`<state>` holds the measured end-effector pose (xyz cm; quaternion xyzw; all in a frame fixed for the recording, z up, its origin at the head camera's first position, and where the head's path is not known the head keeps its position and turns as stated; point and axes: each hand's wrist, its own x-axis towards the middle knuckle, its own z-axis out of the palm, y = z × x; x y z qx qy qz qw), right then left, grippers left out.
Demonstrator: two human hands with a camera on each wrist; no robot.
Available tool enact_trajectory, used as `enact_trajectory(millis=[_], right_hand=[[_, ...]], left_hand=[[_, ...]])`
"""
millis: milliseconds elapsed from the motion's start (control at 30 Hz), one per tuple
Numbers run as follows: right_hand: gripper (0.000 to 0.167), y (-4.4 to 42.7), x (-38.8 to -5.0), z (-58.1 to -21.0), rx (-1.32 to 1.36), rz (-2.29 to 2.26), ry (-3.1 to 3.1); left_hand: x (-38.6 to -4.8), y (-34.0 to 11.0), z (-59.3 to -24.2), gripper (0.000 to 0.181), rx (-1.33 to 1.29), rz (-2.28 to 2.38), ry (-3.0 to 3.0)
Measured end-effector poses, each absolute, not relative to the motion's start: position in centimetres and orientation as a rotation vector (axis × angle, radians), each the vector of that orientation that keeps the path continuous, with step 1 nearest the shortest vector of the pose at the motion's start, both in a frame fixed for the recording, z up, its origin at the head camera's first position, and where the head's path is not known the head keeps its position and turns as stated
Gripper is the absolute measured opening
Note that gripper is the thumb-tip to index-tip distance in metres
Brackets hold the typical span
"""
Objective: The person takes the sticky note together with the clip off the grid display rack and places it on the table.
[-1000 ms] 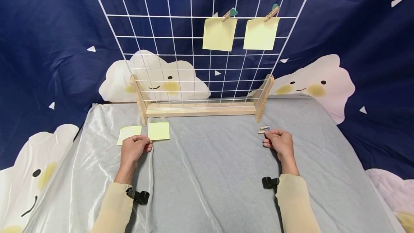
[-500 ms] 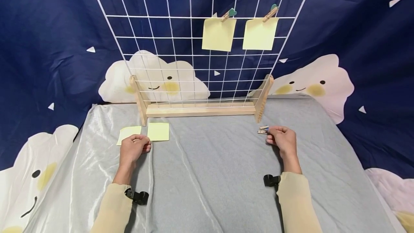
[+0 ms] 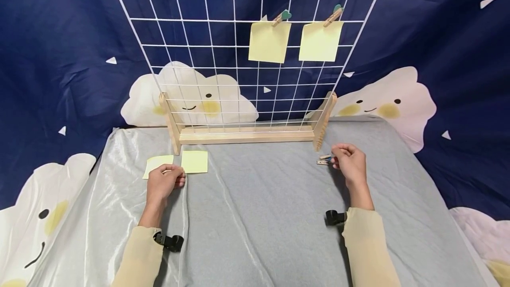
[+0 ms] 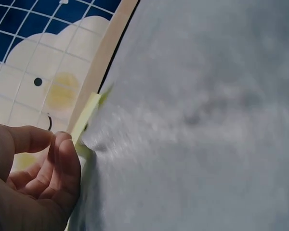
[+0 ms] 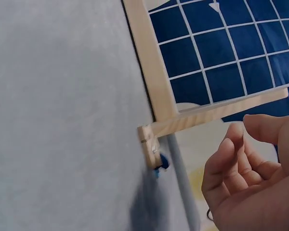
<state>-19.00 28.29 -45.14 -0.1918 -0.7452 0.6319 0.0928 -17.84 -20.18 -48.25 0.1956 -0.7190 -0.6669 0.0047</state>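
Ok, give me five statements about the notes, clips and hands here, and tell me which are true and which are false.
1. Two yellow notes hang on the white grid. True.
2. Tape fastens the hanging notes. False: wooden clips fasten them.
3. The left hand is by the notes on the gray cloth. True; two notes lie there.
4. The right hand rests on the grid. False: it is near the loose clips on the cloth.
5. The grid's base is blue plastic. False: it is pale wood.
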Motion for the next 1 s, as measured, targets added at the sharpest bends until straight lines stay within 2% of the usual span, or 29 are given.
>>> enact_trajectory(millis=[600, 1000], right_hand=[[0.014, 25.8, -21.0, -40.4, -0.261, 1.879, -2.138], [0.014, 24.8, -21.6, -38.3, -0.112, 1.870, -2.122]], left_hand=[[-18.7, -17.9, -46.5, 0.016, 0.442, -2.088, -2.300], [-19.0, -16.2, -44.7, 0.020, 0.334, -2.314, -2.157]])
